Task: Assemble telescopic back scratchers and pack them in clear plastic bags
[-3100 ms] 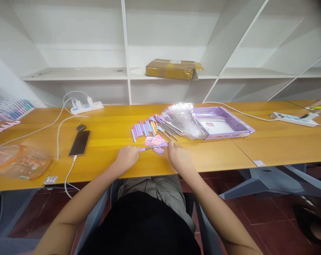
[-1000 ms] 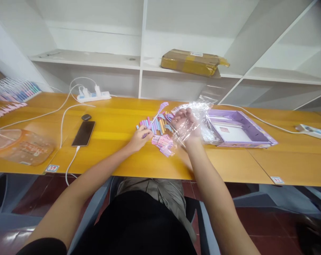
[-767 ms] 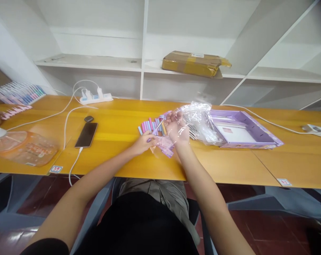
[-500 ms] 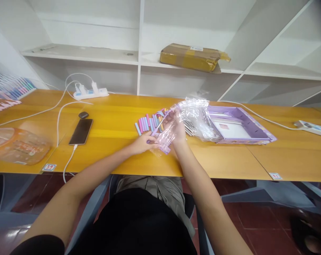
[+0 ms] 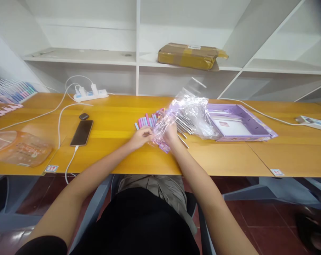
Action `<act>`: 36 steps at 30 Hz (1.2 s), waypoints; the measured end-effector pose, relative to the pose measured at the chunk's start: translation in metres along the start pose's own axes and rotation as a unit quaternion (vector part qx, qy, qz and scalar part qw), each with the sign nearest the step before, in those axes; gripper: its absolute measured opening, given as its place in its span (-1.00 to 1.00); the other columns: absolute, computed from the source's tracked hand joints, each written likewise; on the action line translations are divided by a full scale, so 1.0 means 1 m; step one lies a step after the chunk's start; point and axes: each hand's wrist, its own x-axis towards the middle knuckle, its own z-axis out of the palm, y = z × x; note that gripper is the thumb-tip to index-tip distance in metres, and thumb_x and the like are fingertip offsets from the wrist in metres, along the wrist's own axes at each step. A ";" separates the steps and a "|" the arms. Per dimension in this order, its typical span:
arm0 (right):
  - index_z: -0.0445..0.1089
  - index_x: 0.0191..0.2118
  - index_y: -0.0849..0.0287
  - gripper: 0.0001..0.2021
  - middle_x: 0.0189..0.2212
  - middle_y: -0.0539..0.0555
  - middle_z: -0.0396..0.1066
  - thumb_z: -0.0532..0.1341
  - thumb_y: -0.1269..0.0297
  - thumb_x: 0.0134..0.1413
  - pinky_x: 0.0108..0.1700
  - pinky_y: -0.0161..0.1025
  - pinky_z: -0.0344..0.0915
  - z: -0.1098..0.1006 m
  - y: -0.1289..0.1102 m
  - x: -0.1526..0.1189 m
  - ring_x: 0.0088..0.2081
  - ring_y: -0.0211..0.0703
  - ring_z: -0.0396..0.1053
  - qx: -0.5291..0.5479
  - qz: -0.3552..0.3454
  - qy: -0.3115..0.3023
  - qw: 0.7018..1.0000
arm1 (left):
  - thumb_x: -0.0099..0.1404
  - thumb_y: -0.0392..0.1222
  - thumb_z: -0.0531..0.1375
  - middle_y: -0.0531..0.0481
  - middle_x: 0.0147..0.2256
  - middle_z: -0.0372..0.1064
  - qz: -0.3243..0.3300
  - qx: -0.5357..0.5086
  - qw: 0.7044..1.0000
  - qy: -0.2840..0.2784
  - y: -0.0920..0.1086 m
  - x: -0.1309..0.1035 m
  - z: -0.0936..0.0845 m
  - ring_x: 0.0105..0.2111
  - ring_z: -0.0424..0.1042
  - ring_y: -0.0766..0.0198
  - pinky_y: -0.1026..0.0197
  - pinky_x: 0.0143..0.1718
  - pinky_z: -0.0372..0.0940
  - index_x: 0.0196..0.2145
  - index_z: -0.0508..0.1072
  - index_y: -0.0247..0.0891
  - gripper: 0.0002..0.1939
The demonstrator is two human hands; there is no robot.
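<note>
My left hand [image 5: 141,137] is closed at the lower left edge of a clear plastic bag [image 5: 173,109]. My right hand [image 5: 171,132] is closed on the bag's right side, its fingertips partly hidden by the shiny film. Purple printed pieces [image 5: 164,147] show at the bag's lower end. Behind my left hand lies a row of pink, blue and purple sticks [image 5: 147,120]. To the right of my right hand, several metal rods [image 5: 183,124] lie beside more crumpled clear plastic [image 5: 204,122].
A purple tray [image 5: 263,132] with white inserts stands at right. Left are a phone [image 5: 82,132] on a cable, a small black object [image 5: 83,116], a power strip [image 5: 91,94] and an orange transparent bag [image 5: 30,148]. A taped cardboard box [image 5: 187,56] sits on the shelf.
The clear bag now stands taller and spreads over the sticks and rods. My right hand has moved lower and left, uncovering more metal rods. The thin purple-handled item between my hands no longer shows clearly.
</note>
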 end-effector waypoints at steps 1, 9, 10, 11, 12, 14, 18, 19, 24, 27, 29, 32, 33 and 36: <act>0.56 0.08 0.00 -0.61 -0.40 -0.06 0.33 0.38 -0.17 0.39 -0.35 -0.26 0.35 -0.004 -0.003 0.002 -0.39 -0.22 0.29 0.011 -0.022 0.023 0.999 | 0.17 0.31 0.55 -0.06 -0.14 0.47 -0.004 -0.032 0.999 0.022 0.001 0.001 -0.002 -0.07 0.47 0.14 0.11 0.04 0.35 -0.41 0.51 -0.23 -0.45; 0.52 -0.04 0.05 -0.48 -0.46 -0.16 0.15 0.59 -0.18 0.10 -0.56 -0.29 -0.18 -0.002 -0.017 -0.015 -0.57 -0.40 -0.14 -0.064 0.086 -0.163 0.981 | 0.16 0.30 0.58 0.06 -0.39 0.44 -0.035 -0.114 0.984 0.131 0.006 0.003 -0.012 -0.37 0.38 0.31 0.26 -0.37 0.26 -0.32 0.50 -0.21 -0.43; 0.50 -0.09 0.05 -0.47 -0.46 -0.17 0.17 0.64 -0.14 0.03 -0.56 -0.30 -0.17 0.003 -0.016 -0.019 -0.56 -0.40 -0.11 -0.081 0.092 -0.172 0.977 | 0.17 0.30 0.58 0.07 -0.39 0.44 -0.033 -0.115 0.984 0.131 0.006 0.003 -0.011 -0.37 0.39 0.31 0.27 -0.36 0.27 -0.33 0.49 -0.21 -0.43; 0.47 -0.12 0.05 -0.47 -0.47 -0.17 0.19 0.66 -0.11 0.00 -0.56 -0.30 -0.14 0.007 -0.014 -0.022 -0.56 -0.40 -0.09 -0.092 0.091 -0.174 0.976 | 0.17 0.29 0.58 0.08 -0.40 0.43 -0.032 -0.119 0.984 0.128 0.005 0.003 -0.010 -0.37 0.39 0.32 0.27 -0.34 0.29 -0.35 0.48 -0.21 -0.43; 0.45 -0.13 0.04 -0.47 -0.47 -0.17 0.22 0.66 -0.10 0.00 -0.55 -0.31 -0.11 0.010 -0.014 -0.024 -0.55 -0.39 -0.06 -0.099 0.085 -0.172 0.976 | 0.17 0.29 0.58 0.09 -0.40 0.42 -0.031 -0.125 0.984 0.126 0.004 0.002 -0.009 -0.36 0.39 0.33 0.27 -0.32 0.30 -0.36 0.47 -0.21 -0.43; 0.45 -0.15 0.05 -0.50 -0.44 -0.13 0.31 0.62 -0.11 0.04 -0.52 -0.31 0.01 0.012 -0.016 -0.025 -0.51 -0.34 0.06 -0.114 0.064 -0.168 0.977 | 0.19 0.29 0.57 0.10 -0.40 0.42 -0.033 -0.140 0.982 0.120 0.003 0.002 -0.007 -0.36 0.39 0.35 0.28 -0.29 0.32 -0.36 0.48 -0.22 -0.44; 0.54 -0.14 0.12 -0.53 -0.30 0.01 0.52 0.60 -0.11 0.08 -0.27 -0.25 0.35 0.005 -0.027 -0.022 -0.27 -0.18 0.41 -0.175 0.032 -0.196 0.964 | 0.24 0.25 0.55 0.03 -0.31 0.58 -0.045 -0.147 0.983 0.099 0.002 0.003 -0.004 -0.32 0.49 0.30 0.26 -0.23 0.38 -0.22 0.62 -0.22 -0.51; 0.55 -0.13 0.13 -0.52 -0.28 0.03 0.54 0.61 -0.12 0.06 -0.23 -0.24 0.39 0.003 -0.028 -0.021 -0.24 -0.16 0.44 -0.183 0.035 -0.205 0.961 | 0.23 0.24 0.55 0.00 -0.29 0.60 -0.047 -0.144 0.983 0.101 0.002 0.003 -0.004 -0.31 0.51 0.29 0.25 -0.22 0.39 -0.19 0.65 -0.22 -0.51; 0.58 -0.03 0.08 -0.39 -0.35 -0.05 0.46 0.50 -0.36 0.12 -0.53 -0.28 0.03 -0.003 -0.026 -0.017 -0.54 -0.35 0.05 -0.137 0.060 -0.172 0.974 | 0.17 0.22 0.60 0.04 -0.42 0.51 -0.049 -0.142 0.974 0.170 0.003 0.006 -0.010 -0.44 0.43 0.33 0.30 -0.46 0.29 -0.29 0.63 -0.24 -0.52; 0.59 -0.06 0.09 -0.36 -0.46 -0.10 0.29 0.34 -0.47 0.26 -0.57 -0.24 -0.17 -0.006 -0.030 -0.016 -0.59 -0.37 -0.14 -0.112 0.043 -0.161 0.980 | 0.21 0.15 0.61 0.05 -0.44 0.47 -0.041 -0.168 0.961 0.216 0.007 0.009 -0.016 -0.45 0.43 0.36 0.31 -0.46 0.34 -0.35 0.58 -0.24 -0.55; 0.57 -0.18 0.11 -0.39 -0.52 -0.11 0.23 0.34 -0.45 0.29 -0.56 -0.23 -0.15 -0.008 -0.035 -0.018 -0.60 -0.37 -0.11 -0.144 0.045 -0.200 0.968 | 0.23 0.09 0.62 0.06 -0.43 0.48 -0.037 -0.186 0.950 0.247 0.011 0.011 -0.020 -0.44 0.45 0.37 0.31 -0.40 0.39 -0.35 0.56 -0.25 -0.57; 0.50 -0.38 0.12 -0.37 -0.61 -0.10 0.24 0.35 -0.43 0.30 -0.55 -0.26 0.00 -0.008 -0.041 -0.023 -0.62 -0.35 0.04 -0.221 0.074 -0.278 0.932 | 0.24 0.05 0.62 0.04 -0.38 0.53 -0.031 -0.210 0.938 0.273 0.016 0.014 -0.025 -0.41 0.50 0.37 0.29 -0.34 0.43 -0.33 0.56 -0.27 -0.59; 0.50 -0.40 0.12 -0.37 -0.62 -0.09 0.27 0.35 -0.42 0.30 -0.55 -0.27 0.05 -0.008 -0.040 -0.025 -0.62 -0.34 0.10 -0.238 0.087 -0.292 0.922 | 0.24 0.04 0.62 0.03 -0.37 0.54 -0.030 -0.217 0.936 0.277 0.018 0.014 -0.026 -0.40 0.51 0.37 0.29 -0.33 0.43 -0.32 0.57 -0.27 -0.59; 0.55 -0.32 0.12 -0.41 -0.60 -0.05 0.39 0.35 -0.39 0.30 -0.58 -0.30 0.08 -0.005 -0.034 -0.029 -0.64 -0.31 0.19 -0.258 0.122 -0.292 0.913 | 0.23 0.03 0.63 0.02 -0.35 0.58 -0.027 -0.232 0.929 0.288 0.019 0.016 -0.028 -0.37 0.54 0.37 0.29 -0.28 0.45 -0.33 0.58 -0.28 -0.60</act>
